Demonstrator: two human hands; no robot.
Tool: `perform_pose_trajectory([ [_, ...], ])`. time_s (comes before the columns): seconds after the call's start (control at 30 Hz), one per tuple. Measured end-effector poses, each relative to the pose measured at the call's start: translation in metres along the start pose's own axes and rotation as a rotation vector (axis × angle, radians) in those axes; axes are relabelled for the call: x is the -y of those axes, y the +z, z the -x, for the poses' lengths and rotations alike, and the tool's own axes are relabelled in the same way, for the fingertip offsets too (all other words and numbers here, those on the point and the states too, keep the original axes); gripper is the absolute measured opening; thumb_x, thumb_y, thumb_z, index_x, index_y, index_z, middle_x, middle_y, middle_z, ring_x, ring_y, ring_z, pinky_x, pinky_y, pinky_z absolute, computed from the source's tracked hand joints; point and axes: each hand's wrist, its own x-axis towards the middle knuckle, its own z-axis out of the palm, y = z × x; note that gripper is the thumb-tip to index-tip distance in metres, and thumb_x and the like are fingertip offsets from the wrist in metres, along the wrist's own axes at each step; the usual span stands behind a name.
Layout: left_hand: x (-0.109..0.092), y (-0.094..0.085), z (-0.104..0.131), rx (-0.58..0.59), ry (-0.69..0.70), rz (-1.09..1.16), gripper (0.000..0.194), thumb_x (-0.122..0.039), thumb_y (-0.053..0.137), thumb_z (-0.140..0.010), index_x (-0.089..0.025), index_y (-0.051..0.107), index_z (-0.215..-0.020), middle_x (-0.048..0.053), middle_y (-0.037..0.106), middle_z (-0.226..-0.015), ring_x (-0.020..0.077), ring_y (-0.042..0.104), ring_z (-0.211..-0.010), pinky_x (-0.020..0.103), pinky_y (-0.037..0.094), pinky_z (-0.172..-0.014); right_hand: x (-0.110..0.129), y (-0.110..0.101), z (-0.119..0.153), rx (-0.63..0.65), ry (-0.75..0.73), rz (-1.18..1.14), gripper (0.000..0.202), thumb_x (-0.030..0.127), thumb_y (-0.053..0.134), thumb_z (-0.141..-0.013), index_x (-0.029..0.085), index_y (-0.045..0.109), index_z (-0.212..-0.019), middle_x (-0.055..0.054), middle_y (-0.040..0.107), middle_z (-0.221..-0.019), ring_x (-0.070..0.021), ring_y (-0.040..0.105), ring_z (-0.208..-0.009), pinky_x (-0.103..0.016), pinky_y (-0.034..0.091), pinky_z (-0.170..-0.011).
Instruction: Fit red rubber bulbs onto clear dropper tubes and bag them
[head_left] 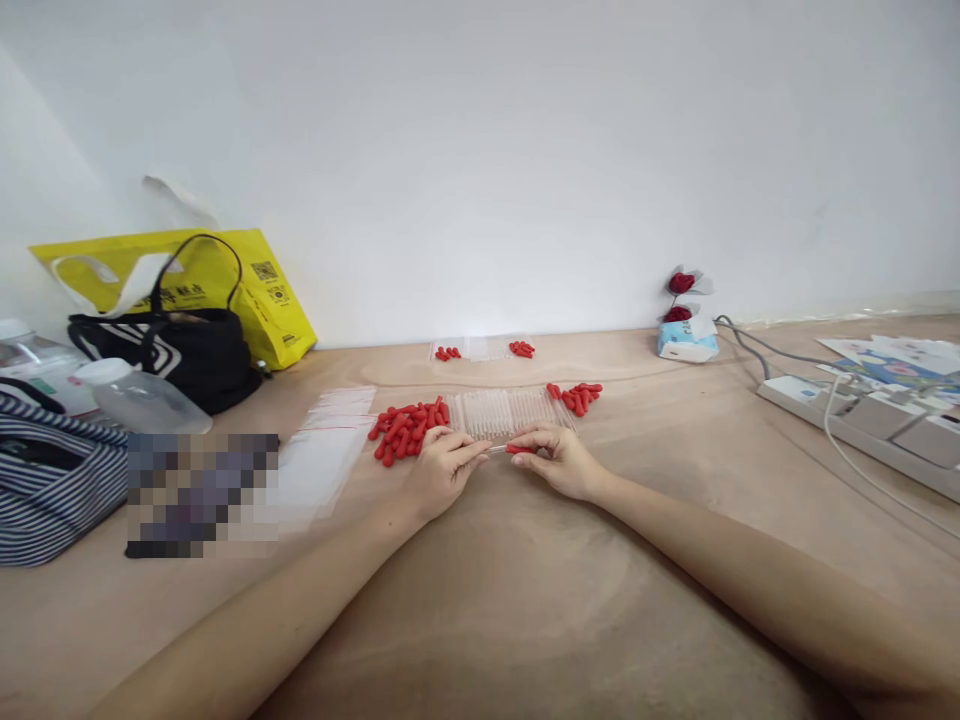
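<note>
Close in front of me, my left hand (444, 468) pinches a thin clear dropper tube (498, 449) between thumb and fingers. My right hand (562, 462) is closed on a red rubber bulb (519, 449), which meets the tube's right end; how far the tube goes in is too small to tell. Just beyond both hands lies a row of similar clear tubes (502, 410), side by side. A heap of red bulbs (405, 428) sits by my left hand, and a smaller group of red-ended pieces (579, 398) lies past my right hand.
Clear plastic bags (322, 450) lie left of the heap. Bagged red-bulb pieces (480, 348) rest by the wall. Leftward are a yellow bag (289, 310), black bag (202, 360), striped bag (67, 490) and plastic bottle (146, 395). Rightward are a tissue pack (686, 342) and power strip (862, 415).
</note>
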Motion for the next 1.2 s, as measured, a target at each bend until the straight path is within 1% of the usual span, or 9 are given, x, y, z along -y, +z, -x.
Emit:
perform_pose_trajectory([
  [0.17, -0.002, 0.0, 0.0, 0.032, 0.031, -0.062, 0.022, -0.025, 0.042, -0.086, -0.024, 0.063, -0.093, 0.0, 0.064, -0.075, 0.0116, 0.053, -0.068, 0.031, 0.031, -0.079, 0.005, 0.0, 0.001, -0.003, -0.031, 0.067, 0.014, 0.027, 0.052, -0.077, 0.02, 0.064, -0.08, -0.002, 0.065, -0.077, -0.0139, 0.058, -0.07, -0.027, 0.045, -0.066],
  [0.43, -0.004, 0.001, 0.002, -0.027, 0.196, -0.186, 0.025, -0.017, 0.036, -0.088, -0.018, 0.06, -0.083, 0.0, 0.058, -0.065, 0.0104, 0.047, -0.058, 0.031, 0.027, -0.069, 0.008, 0.0, 0.007, -0.057, -0.244, 0.325, 0.013, 0.026, 0.051, -0.081, 0.02, 0.061, -0.076, -0.002, 0.065, -0.073, -0.0136, 0.056, -0.069, -0.029, 0.038, -0.07],
  [0.63, -0.003, 0.004, 0.004, -0.061, 0.247, -0.232, 0.023, -0.015, 0.036, -0.087, -0.016, 0.058, -0.083, 0.001, 0.058, -0.065, 0.0109, 0.049, -0.059, 0.031, 0.028, -0.068, 0.004, 0.001, 0.008, -0.08, -0.42, 0.474, 0.011, 0.025, 0.05, -0.081, 0.018, 0.059, -0.081, -0.002, 0.064, -0.072, -0.0133, 0.053, -0.068, -0.029, 0.036, -0.067],
  [0.73, -0.006, 0.004, 0.003, -0.071, 0.252, -0.274, 0.022, -0.015, 0.037, -0.087, -0.017, 0.059, -0.084, 0.0, 0.058, -0.065, 0.0109, 0.051, -0.059, 0.032, 0.03, -0.071, 0.007, 0.001, 0.008, -0.091, -0.523, 0.582, 0.013, 0.023, 0.048, -0.083, 0.017, 0.059, -0.082, -0.003, 0.065, -0.075, -0.013, 0.053, -0.07, -0.029, 0.034, -0.068],
  [0.83, -0.009, 0.003, 0.002, -0.088, 0.24, -0.327, 0.022, -0.014, 0.038, -0.086, -0.019, 0.06, -0.083, -0.001, 0.059, -0.065, 0.0108, 0.053, -0.059, 0.037, 0.032, -0.08, 0.011, 0.0, 0.007, -0.131, -0.619, 0.721, 0.013, 0.021, 0.047, -0.083, 0.017, 0.059, -0.082, -0.002, 0.065, -0.076, -0.0118, 0.052, -0.069, -0.031, 0.032, -0.072],
  [0.93, -0.01, 0.003, 0.001, -0.111, 0.213, -0.351, 0.023, -0.016, 0.039, -0.087, -0.019, 0.061, -0.082, 0.001, 0.063, -0.073, 0.0153, 0.059, -0.074, 0.042, 0.031, -0.09, 0.014, -0.001, 0.007, -0.194, -0.658, 0.827, 0.012, 0.02, 0.048, -0.082, 0.018, 0.06, -0.082, -0.001, 0.065, -0.074, -0.0112, 0.05, -0.068, -0.032, 0.03, -0.074],
  [1.03, -0.01, 0.002, 0.0, -0.126, 0.235, -0.355, 0.021, -0.017, 0.041, -0.086, -0.018, 0.062, -0.083, 0.006, 0.065, -0.093, 0.0223, 0.056, -0.1, 0.046, 0.03, -0.095, 0.014, -0.003, 0.007, -0.214, -0.648, 0.885, 0.012, 0.021, 0.05, -0.081, 0.019, 0.061, -0.082, 0.0, 0.065, -0.072, -0.0118, 0.049, -0.069, -0.033, 0.028, -0.077],
  [1.1, -0.009, 0.002, -0.001, -0.128, 0.273, -0.338, 0.019, -0.016, 0.042, -0.086, -0.017, 0.061, -0.084, 0.007, 0.065, -0.098, 0.0226, 0.055, -0.103, 0.048, 0.029, -0.098, 0.014, -0.003, 0.007, -0.197, -0.623, 0.902, 0.013, 0.022, 0.049, -0.081, 0.019, 0.061, -0.082, 0.0, 0.064, -0.071, -0.0124, 0.049, -0.069, -0.034, 0.027, -0.078],
  [1.2, -0.01, 0.002, -0.002, -0.138, 0.324, -0.302, 0.017, -0.014, 0.044, -0.085, -0.015, 0.061, -0.085, 0.006, 0.067, -0.096, 0.0206, 0.057, -0.1, 0.049, 0.026, -0.101, 0.013, -0.003, 0.007, -0.161, -0.588, 0.903, 0.015, 0.022, 0.047, -0.082, 0.018, 0.061, -0.081, -0.001, 0.063, -0.07, -0.0127, 0.048, -0.069, -0.035, 0.026, -0.079],
])
